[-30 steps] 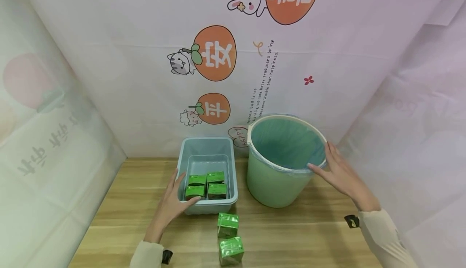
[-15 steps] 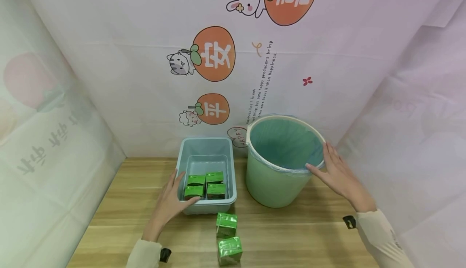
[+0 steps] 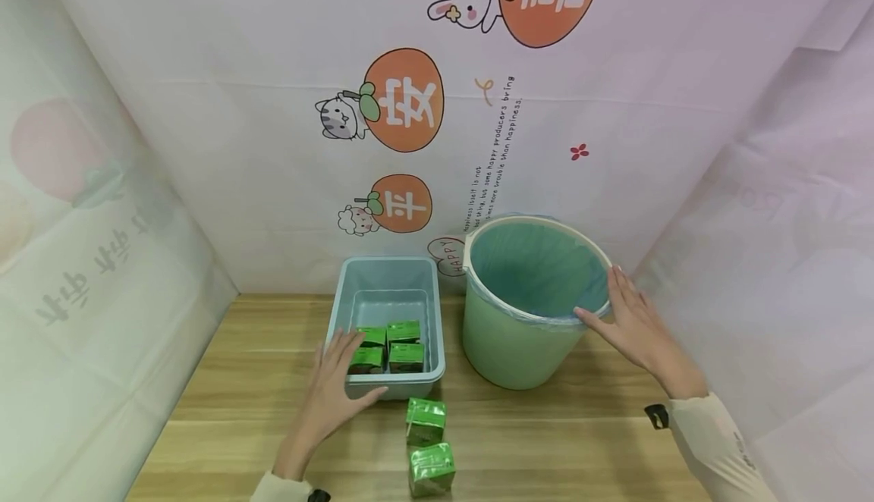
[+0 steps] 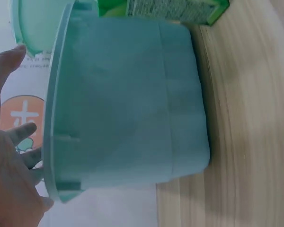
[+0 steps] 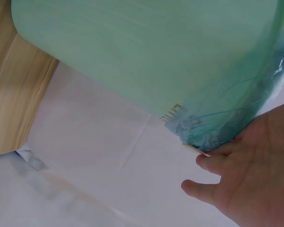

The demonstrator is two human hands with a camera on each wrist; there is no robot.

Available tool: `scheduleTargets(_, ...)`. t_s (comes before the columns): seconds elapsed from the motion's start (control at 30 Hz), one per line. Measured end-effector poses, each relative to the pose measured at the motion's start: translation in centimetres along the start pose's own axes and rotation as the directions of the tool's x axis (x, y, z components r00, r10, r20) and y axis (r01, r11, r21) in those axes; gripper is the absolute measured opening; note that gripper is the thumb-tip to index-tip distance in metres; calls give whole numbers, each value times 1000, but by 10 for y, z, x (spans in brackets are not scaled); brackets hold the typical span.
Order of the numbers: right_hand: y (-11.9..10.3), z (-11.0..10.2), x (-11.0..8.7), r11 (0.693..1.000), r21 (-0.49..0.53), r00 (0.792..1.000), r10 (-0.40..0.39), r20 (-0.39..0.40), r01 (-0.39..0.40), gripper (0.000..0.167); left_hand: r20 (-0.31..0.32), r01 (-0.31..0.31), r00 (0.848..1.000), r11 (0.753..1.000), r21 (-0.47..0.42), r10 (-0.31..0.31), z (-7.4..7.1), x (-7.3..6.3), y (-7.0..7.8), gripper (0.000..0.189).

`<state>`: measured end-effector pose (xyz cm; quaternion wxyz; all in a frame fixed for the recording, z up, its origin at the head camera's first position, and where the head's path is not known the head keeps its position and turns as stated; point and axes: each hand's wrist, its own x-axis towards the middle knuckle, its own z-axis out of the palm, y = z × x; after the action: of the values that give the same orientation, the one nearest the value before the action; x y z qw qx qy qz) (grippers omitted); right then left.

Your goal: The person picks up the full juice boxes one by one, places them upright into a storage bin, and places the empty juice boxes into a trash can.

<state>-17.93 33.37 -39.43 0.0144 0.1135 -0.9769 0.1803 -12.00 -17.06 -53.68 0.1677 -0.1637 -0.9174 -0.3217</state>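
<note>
My left hand (image 3: pixel 331 392) hovers at the near left corner of a light-blue plastic basin (image 3: pixel 440 312), fingers spread over its rim and thumb apart in front. In the left wrist view the fingers lie beyond the rim of the basin (image 4: pixel 118 104). Several small green boxes (image 3: pixel 406 358) sit inside its near half, partly behind my fingers. On the right, my right hand (image 3: pixel 638 335) rests against the rim of a pale green bucket (image 3: pixel 519 354), thumb and fingers straight and spread. A thin blue bag liner (image 5: pixel 213 127) folds over that rim.
Two more green boxes, a farther one (image 3: pixel 425 421) and a nearer one (image 3: pixel 432 470), stand on the wooden table (image 3: pixel 546 441) before the basin. Behind everything hangs a white printed cloth (image 3: pixel 273 183), with similar cloth along both sides.
My left hand has drawn back a little toward me and right, its thumb leaving the basin's front rim. The right hand, bucket and boxes have stayed put.
</note>
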Motion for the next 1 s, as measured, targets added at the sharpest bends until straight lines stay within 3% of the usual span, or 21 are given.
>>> scheduleTargets(0.3, 0, 1, -1, 1000, 3, 1000, 8, 9, -8, 108, -43, -125, 992, 990, -69, 122, 11, -15, 29, 96)
scheduleTargets(0.63, 0, 2, -1, 1000, 11, 1000, 7, -3, -7, 107, -17, -228, 973, 952, -204, 229, 26, -43, 59, 96)
scheduleTargets(0.8, 1, 3, -1, 1000, 11, 1000, 5, -7, -5, 107, -21, -246, 969, 942, -228, 248, 34, -59, 68, 96)
scheduleTargets(1.0, 3, 4, -1, 1000, 7, 1000, 0, -10, 0, 107, -32, -203, 979, 937, -285, 202, 41, -71, 73, 90)
